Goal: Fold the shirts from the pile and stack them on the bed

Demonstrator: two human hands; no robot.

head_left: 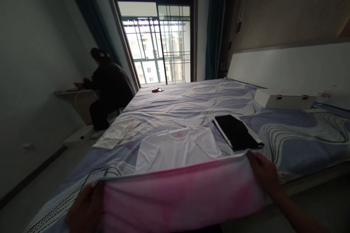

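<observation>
1. Had left grip [86, 205] and right grip [264, 173] closed on opposite ends of the top edge of a pink-and-white cloth [180, 193].
2. Held the cloth stretched nearly taut in the air at the near edge of the bed [177, 107], right end looking higher than left.
3. Saw a white T-shirt [177, 151] spread flat just beyond, partly hidden by the cloth; to its right, a folded black garment [236, 133]; near the bed's left edge, a folded pale garment [119, 134].
4. Noted a white box [284, 100] near the headboard [290, 62] and a small red item [155, 90] near the far left corner.
5. Judged the step in hand as straightening the cloth, not yet laid down.
6. Judged the next move to call for even tension, a levelled top edge and care not to drag the T-shirt.
</observation>
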